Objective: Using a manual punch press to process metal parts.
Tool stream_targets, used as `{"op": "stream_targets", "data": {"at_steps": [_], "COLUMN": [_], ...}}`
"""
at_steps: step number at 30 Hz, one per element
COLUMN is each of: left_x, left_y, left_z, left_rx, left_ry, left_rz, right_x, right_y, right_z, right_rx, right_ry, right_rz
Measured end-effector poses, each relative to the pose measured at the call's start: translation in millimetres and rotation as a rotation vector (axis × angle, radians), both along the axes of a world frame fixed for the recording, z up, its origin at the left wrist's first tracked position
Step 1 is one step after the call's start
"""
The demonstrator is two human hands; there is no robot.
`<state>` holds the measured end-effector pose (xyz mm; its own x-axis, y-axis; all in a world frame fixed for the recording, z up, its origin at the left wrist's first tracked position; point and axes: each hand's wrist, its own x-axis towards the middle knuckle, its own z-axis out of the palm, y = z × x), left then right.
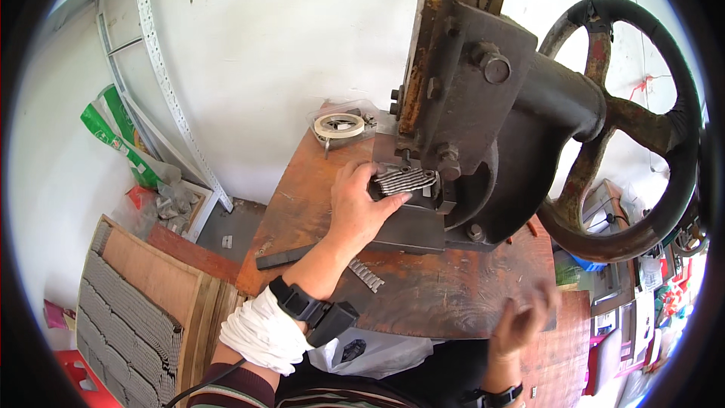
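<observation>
My left hand (358, 208) reaches to the base of a heavy hand press (476, 98). Thumb and fingers close around a small ribbed grey metal piece (406, 181), right below the press's ram. What lies beneath that piece is partly hidden. At the lower right, my right hand (522, 321) is raised over the table edge, smeared by motion. Its fingers look curved and apart, and nothing shows in them. A jointed metal strip (366, 275) and a dark flat bar (285, 258) lie on the wooden table (453, 295) near my left forearm.
The press's large handwheel (676, 136) stands at the right. Behind my left hand, a clear plastic tray (362, 115) holds a tape roll (338, 126). At the left, a wooden board (151, 257) bears rows of grey ribbed strips (124, 325). A white plastic bag (377, 355) hangs below the table.
</observation>
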<state>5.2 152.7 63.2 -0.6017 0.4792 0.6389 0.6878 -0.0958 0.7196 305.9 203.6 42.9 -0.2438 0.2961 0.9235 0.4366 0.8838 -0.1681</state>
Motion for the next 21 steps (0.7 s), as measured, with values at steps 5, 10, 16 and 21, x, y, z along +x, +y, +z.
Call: {"op": "stream_targets", "data": {"at_steps": [5,10,16,21], "left_x": [-11.9,0.2,32.3,60.6], "left_y": [-14.7,-69.8,-147.8,-171.4], "left_z": [5.8,1.6,-6.7,-32.6], "left_rx": [-0.123,0.112,0.212,0.171], "left_ry": [0.312,-1.12,-1.668,-1.812], "left_rz": [0.146,-0.468,-0.709,-0.858], "right_x": [-2.7,5.8,15.2,21.0], "right_y": [56.8,66.6,62.7,104.3], "right_z": [117.6,141.9,233.7,334.3], "right_rx": [0.169,0.037,-0.356,-0.586], "right_ry": [0.375,0.443,0.186,-0.04], "right_rz": [-0.17,-0.162,-0.25,0.015]}}
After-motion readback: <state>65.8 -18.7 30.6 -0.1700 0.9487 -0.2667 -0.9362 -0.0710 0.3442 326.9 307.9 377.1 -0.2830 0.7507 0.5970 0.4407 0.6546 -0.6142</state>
